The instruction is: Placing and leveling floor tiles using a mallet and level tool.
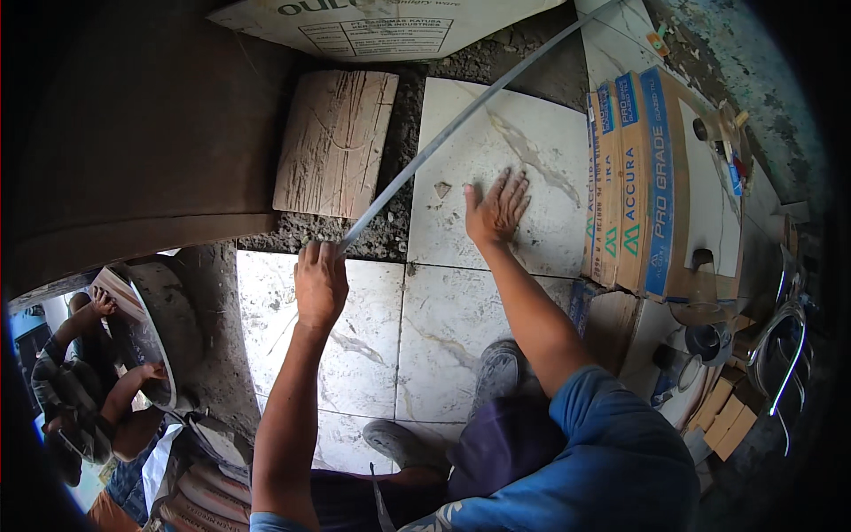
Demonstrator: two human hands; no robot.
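My left hand [321,282] is closed around the near end of a long, thin grey metal bar [479,105]. The bar slants away to the upper right, across a large white marble-patterned floor tile [448,226]. On that tile my right hand [498,211] rests palm down, fingers spread. A small chip [441,190] lies left of its thumb. Nearer my body are more dusty white tiles [319,301], with my left fist above their far edge. Left of the hand-pressed tile, a tan ridged tile [332,142] sits on rough grey rubble.
Stacked tile cartons [629,177] stand to the right, near coiled hose [780,346]. A dark brown panel [142,133] borders the left, and a white printed carton [390,27] lies at the far side. Another person [80,381] is at the lower left. My shoes [403,443] stand on the tiles.
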